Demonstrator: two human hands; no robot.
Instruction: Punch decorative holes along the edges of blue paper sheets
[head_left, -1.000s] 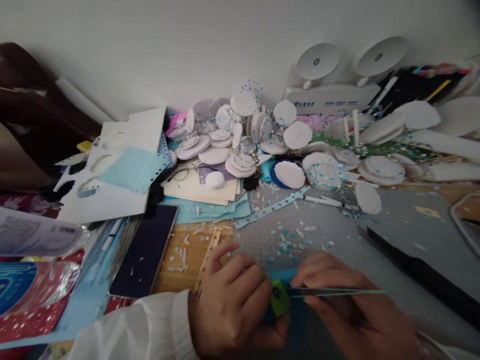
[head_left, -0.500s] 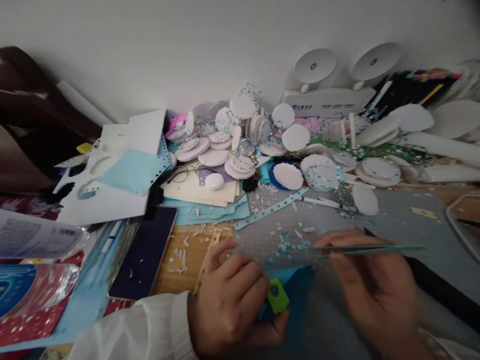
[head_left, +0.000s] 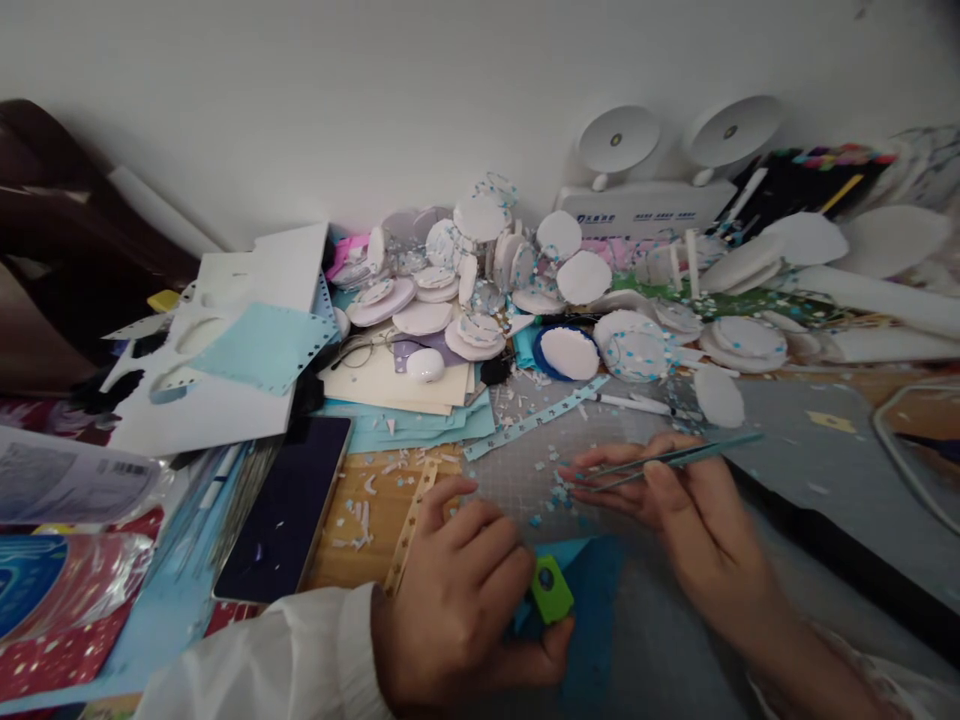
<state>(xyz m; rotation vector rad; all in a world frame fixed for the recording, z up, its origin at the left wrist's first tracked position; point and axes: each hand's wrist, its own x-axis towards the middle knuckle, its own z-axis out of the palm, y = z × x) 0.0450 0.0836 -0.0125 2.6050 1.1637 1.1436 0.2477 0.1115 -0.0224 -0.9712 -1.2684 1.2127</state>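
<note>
My left hand (head_left: 465,590) is closed around a small green craft punch (head_left: 553,590), its thumb at the lower edge. Blue paper (head_left: 600,580) lies under and beside the punch, partly hidden by my fingers. In my right hand (head_left: 705,530) is a pair of teal tweezers (head_left: 697,452), pinched between thumb and fingers. Their tips point left, slightly apart, above the grey cutting mat (head_left: 517,495). Tiny blue paper stars (head_left: 559,490) are scattered just beyond the tips. Whether the tips hold anything is too small to tell.
White round discs (head_left: 585,277) pile up along the wall. A dark phone (head_left: 289,510) and white cut-out sheets (head_left: 225,420) lie left. A punched blue strip (head_left: 536,418) and a white pen (head_left: 637,404) cross the mat. A black bar-like object (head_left: 847,545) runs behind my right wrist.
My right hand has moved slightly left and turned, so the tweezers now angle down to the left. My left hand stays on the punch. The whole view has shifted slightly.
</note>
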